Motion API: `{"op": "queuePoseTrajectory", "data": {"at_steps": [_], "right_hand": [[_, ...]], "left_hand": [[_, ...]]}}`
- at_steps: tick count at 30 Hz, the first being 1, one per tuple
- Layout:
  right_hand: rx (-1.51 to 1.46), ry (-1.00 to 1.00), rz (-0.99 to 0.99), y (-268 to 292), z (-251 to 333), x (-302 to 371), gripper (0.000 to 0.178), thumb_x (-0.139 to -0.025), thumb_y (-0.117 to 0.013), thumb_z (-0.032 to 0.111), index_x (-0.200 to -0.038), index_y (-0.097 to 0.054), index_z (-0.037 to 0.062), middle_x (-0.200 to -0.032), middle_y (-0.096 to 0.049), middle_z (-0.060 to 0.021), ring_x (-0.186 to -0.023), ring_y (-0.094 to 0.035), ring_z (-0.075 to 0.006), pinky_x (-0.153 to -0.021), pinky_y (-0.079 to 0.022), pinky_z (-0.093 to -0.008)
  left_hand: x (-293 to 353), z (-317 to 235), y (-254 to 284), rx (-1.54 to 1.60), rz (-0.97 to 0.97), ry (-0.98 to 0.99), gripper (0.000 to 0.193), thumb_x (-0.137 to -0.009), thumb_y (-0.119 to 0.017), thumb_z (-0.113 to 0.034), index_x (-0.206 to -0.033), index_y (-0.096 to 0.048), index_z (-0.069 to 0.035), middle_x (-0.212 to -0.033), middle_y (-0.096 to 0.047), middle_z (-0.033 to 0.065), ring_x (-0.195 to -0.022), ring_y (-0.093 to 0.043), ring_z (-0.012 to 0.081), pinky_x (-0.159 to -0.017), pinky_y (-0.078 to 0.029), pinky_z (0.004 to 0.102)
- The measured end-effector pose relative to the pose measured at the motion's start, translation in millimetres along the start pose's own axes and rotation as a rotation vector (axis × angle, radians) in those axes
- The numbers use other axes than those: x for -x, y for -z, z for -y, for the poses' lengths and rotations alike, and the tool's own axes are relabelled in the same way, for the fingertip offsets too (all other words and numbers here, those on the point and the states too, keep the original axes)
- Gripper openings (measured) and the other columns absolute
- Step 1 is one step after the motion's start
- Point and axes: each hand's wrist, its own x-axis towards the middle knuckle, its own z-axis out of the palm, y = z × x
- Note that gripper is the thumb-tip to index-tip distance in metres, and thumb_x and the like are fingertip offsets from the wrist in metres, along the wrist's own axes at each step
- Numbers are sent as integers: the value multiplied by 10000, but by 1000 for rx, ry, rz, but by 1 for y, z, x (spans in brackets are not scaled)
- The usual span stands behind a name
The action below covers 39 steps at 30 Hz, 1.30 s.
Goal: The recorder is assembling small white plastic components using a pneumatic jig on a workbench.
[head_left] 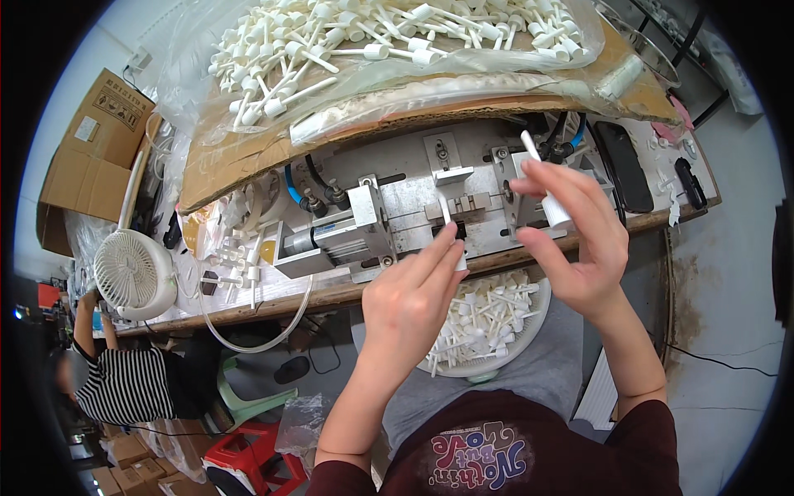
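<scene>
My left hand (413,302) reaches to the metal fixture (459,208), its fingers pressed together on a white capped stick. That stick's thin end (445,205) points away over the fixture, and the cap is partly hidden by my fingers. To the right, my right hand (571,227) is raised above the bench edge with another white capped stick, its cap (556,213) below my fingers and its thin stem (529,145) pointing up. My fingers cover the middle of this stem. Thumb and forefinger are apart.
Metal clamping cylinders (335,240) flank the fixture. Above it, a cardboard shelf (240,169) bears a heap of white capped sticks (356,33). A bowl (542,310) of similar pieces rests on my lap. A fan (132,273) and black phone (624,165) stand aside. Another person (124,384) works at left.
</scene>
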Motion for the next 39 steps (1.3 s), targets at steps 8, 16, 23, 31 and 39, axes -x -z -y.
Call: {"op": "queuePoseTrajectory", "data": {"at_steps": [8,16,23,31,39], "right_hand": [[-108,-115,48,4,4,9,421,-821,-674,-74,-1238,-616,-74,-1323,-584,-241,-1103,-673,-294,-920,-541,-356],[-351,-378,112,1,7,18,321,-737,-771,-42,-1046,-692,-6,-1396,-531,-190,-1070,-671,-207,-833,-598,-307],[120,-51,204,-19,12,32,285,-727,-755,-3,-1003,-685,7,-1163,-684,-138,-905,-692,-252,-768,-562,-345],[405,115,334,-49,7,32,231,-717,-703,43,-945,-672,19,-1183,-710,-149,-630,-640,-155,-562,-447,-268],[490,133,419,-52,13,16,102,-731,-643,77,-809,-593,35,-1157,-704,-215,-567,-645,-142,-559,-480,-255]], "left_hand": [[-10,2,-2,-125,89,28,283,-752,-803,-148,-1026,-758,-93,-1179,-726,16,-608,-652,202,-587,-521,300],[-18,3,10,36,123,82,259,-772,-816,-153,-1012,-758,-71,-1027,-747,52,-599,-662,179,-577,-524,281],[-96,21,41,160,-222,42,219,-815,-801,-90,-1026,-768,-42,-903,-758,49,-710,-667,68,-622,-499,212],[-180,63,10,-64,-299,35,341,-790,-792,-289,-1059,-747,-85,-888,-741,106,-878,-710,273,-799,-542,383],[-185,68,11,72,-38,192,391,-792,-818,-283,-1120,-741,-84,-928,-729,60,-818,-696,156,-725,-549,303]]}}
